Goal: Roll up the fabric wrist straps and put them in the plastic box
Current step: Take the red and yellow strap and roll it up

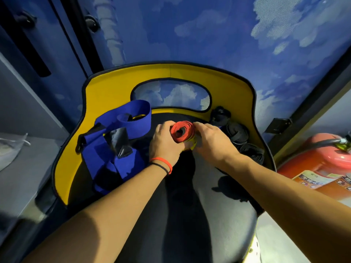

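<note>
A red wrist strap (182, 132), wound into a tight roll with a yellow tag at its lower end, is held above a chair seat. My left hand (164, 144) grips the roll from the left. My right hand (210, 140) holds it from the right, fingers curled round it. Unrolled blue straps (115, 141) with black ends lie in a heap on the left of the seat. Several black straps (237, 132), some rolled, lie along the seat's right side. No plastic box is in view.
The chair has a black seat (190, 215) and a yellow backrest (114, 86) with an oval cut-out. A red fire extinguisher (319, 168) lies to the right. A grey shelf (22, 168) with a plastic bag stands at the left. A blue cloud-patterned wall is behind.
</note>
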`<state>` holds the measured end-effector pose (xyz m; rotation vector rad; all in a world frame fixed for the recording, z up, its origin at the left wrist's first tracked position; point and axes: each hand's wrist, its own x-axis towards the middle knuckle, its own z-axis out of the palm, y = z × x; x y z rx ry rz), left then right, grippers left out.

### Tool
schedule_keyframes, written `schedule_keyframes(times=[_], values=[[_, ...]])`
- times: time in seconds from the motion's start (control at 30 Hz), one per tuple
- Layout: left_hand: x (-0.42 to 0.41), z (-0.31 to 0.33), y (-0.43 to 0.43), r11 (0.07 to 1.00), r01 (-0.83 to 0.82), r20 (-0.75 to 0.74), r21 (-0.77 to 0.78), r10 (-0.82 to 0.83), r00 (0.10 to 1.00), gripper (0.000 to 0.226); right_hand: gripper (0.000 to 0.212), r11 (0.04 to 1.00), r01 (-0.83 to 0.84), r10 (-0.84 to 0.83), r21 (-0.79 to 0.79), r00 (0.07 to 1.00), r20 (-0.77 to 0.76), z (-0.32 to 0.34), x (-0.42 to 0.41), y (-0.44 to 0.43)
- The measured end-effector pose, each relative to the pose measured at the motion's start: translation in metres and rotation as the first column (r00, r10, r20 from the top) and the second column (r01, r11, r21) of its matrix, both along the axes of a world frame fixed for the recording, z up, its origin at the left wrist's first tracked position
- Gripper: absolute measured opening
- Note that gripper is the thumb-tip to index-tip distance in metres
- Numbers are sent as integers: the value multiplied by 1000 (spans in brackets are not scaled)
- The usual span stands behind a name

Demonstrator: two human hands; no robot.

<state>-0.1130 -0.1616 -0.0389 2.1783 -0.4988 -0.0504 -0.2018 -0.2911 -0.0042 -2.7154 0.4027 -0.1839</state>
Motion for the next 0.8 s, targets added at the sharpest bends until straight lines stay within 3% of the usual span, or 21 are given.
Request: schedule_keyframes(times=[0.13, 0.27, 0.57, 0.7, 0.8], values=[[27, -6, -31, 998, -60, 56, 11, 59, 997, 60, 41, 947, 44, -54, -318, 998, -20, 6, 12, -21], [46, -13, -66, 999, -40, 57, -2, 40, 998, 59, 40, 884, 91, -126, -459, 991, -46, -2, 17, -39], [57, -25, -118, 997, 71, 35, -20, -70, 997, 66, 49, 892, 108, -194, -438, 968, -157, -6, 16, -60], [73, -25, -105, 976, 213, -18, 46, -212, 977, 75, 51, 904, 95, -187, -417, 965, -186, -4, 18, -62], [78, -22, -110, 975, 205, 1, 90, -206, 978, 72, 54, 911, 94, -183, -402, 965, -189, -2, 20, -62]])
